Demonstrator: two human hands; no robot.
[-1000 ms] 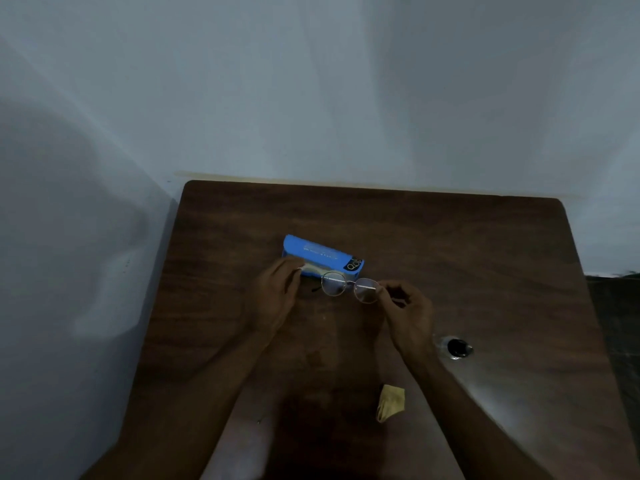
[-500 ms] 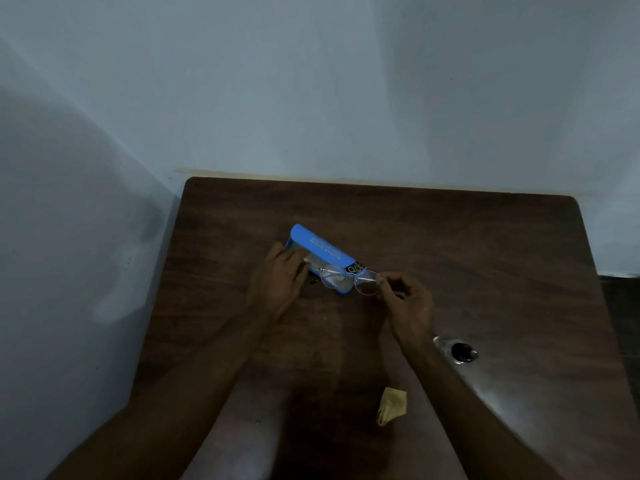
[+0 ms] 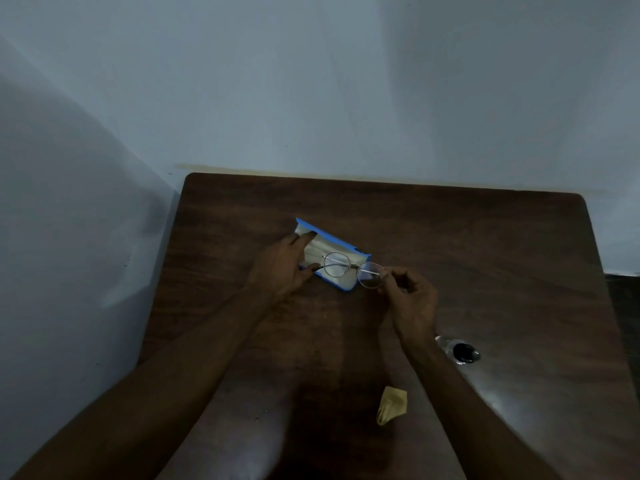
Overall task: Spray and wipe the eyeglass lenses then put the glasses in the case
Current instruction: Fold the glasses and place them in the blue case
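Observation:
The blue glasses case lies open on the dark wooden table, its pale lining facing up. My left hand holds the case open at its left end, fingers on the lining and lower edge. Round thin-rimmed glasses hover over the case's right half, folded, one lens above the lining and one past the case's right end. My right hand pinches the glasses at their right rim.
A small spray bottle with a black cap lies on the table to the right of my right wrist. A crumpled yellow cloth sits near the front between my forearms. Walls close in behind and to the left.
My left hand has swung the case lid open, showing the pale lining. My right hand has carried the glasses slightly left, over the open case.

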